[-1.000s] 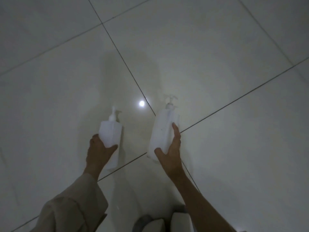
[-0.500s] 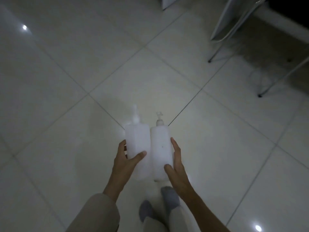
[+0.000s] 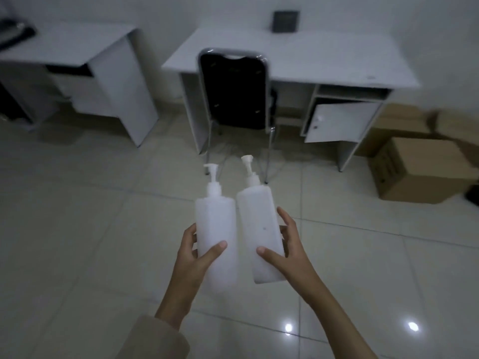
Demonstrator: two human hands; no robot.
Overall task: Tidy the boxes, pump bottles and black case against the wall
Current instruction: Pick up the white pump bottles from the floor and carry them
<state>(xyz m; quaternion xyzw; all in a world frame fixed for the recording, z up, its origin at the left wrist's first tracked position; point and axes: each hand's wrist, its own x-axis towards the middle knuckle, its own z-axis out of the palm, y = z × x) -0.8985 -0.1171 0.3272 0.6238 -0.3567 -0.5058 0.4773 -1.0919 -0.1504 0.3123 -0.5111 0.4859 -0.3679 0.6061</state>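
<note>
Two white pump bottles carried, one per hand, well above the tiled floor [image 3: 77, 242]. Left hand [image 3: 193, 257] wrapped round the lower body of the left bottle [image 3: 215, 229], thumb across the front face. Right hand [image 3: 287, 255] wrapped round the right bottle [image 3: 259, 229], thumb in front, fingers behind. Both grips low on the body, pumps free.

Long axes roughly upright, pump heads up and pointing away toward the wall [image 3: 155, 9]. Left bottle near vertical; right bottle tilted, pump leaning left toward its neighbour. Bodies just beside each other, narrow gap, not clearly touching.

Key relation: wall dead ahead, beyond the white table [image 3: 324, 55] and the black chair [image 3: 233, 89] tucked under it. Floor along the wall blocked there by table and chair. Open run probably to the right, by the cardboard boxes [image 3: 420, 169] stacked beside the table's right end. Right hand nearer that side, so right bottle likely down first. Second table [image 3: 64, 42] at left, also against the wall.

Dark flat thing [image 3: 285, 21] leaning on the wall on the table: possibly the black case, too blurred to confirm.

Judgement: mid-carry, nothing placed yet. Next move needs a walk forward-right, then bottles lowered base-first. Risk: tilted right bottle tipping on the glossy tile if set down off-square.
</note>
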